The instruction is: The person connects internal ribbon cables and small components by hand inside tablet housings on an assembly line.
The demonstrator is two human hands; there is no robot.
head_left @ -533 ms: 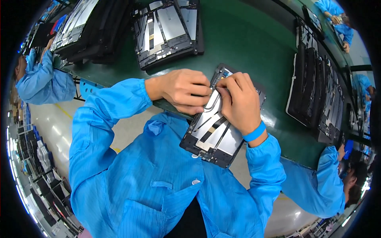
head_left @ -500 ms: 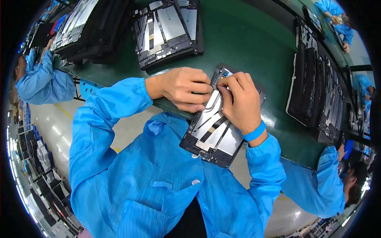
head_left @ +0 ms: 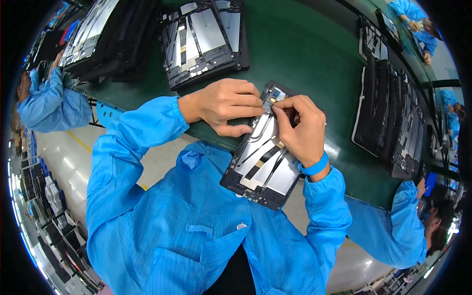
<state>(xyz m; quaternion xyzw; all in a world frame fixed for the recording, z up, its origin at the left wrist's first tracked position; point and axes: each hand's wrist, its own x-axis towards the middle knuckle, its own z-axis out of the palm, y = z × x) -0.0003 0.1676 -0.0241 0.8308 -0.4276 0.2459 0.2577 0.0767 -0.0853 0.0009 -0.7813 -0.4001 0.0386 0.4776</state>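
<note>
An opened tablet [head_left: 263, 164], its silver battery plates, dark frame and flat cables showing, lies slanted at the table's near edge, its lower end reaching over that edge toward my jacket. My left hand [head_left: 228, 108] is at its upper left side, fingertips resting on the parts there and thumb held apart near the side edge. With a blue band on the wrist, my right hand [head_left: 302, 128] lies over the tablet's upper right. Its thumb and index finger are pinched together near the upper circuit parts; whatever sits between those tips is hidden.
A stack of opened tablets [head_left: 201, 46] lies ahead on the green table [head_left: 295, 44]. Taller piles stand at the far left [head_left: 110, 44] and along the right [head_left: 388, 108]. People in blue work at the left [head_left: 56, 105] and right [head_left: 393, 231].
My left thumb has spread away from its fingers, which reach farther over the tablet. My right fingers have shifted and straightened a little near the upper parts, uncovering more of them.
</note>
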